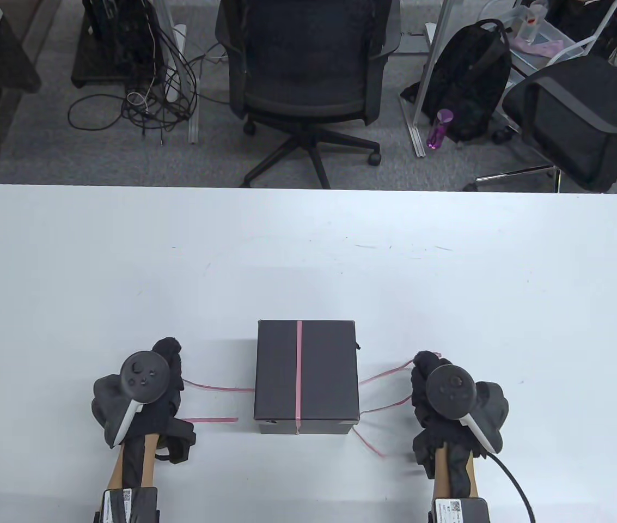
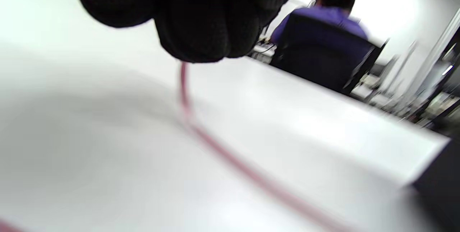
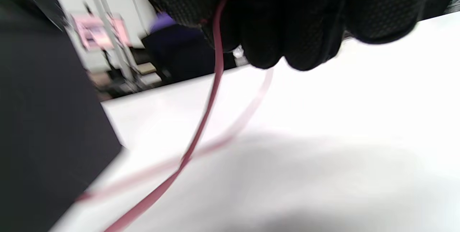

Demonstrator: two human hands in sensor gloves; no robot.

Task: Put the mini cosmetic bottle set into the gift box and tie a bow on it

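A closed black gift box point(image 1: 306, 376) stands near the table's front edge. A thin pink ribbon point(image 1: 298, 370) runs lengthwise over its lid and comes out from under both sides. My left hand point(image 1: 169, 362) sits left of the box and pinches the left ribbon strand point(image 2: 187, 95) in curled fingers. My right hand point(image 1: 422, 373) sits right of the box with its fingers curled round the right strand point(image 3: 215, 59). Loose ribbon ends lie on the table beside each hand. No cosmetic bottles are in sight.
The white table point(image 1: 308, 261) stretches far behind the box. Beyond its far edge stand a black office chair point(image 1: 308, 71), a second chair point(image 1: 580, 114), a black backpack point(image 1: 474, 81) and floor cables. A seated person point(image 2: 323, 13) shows in the left wrist view.
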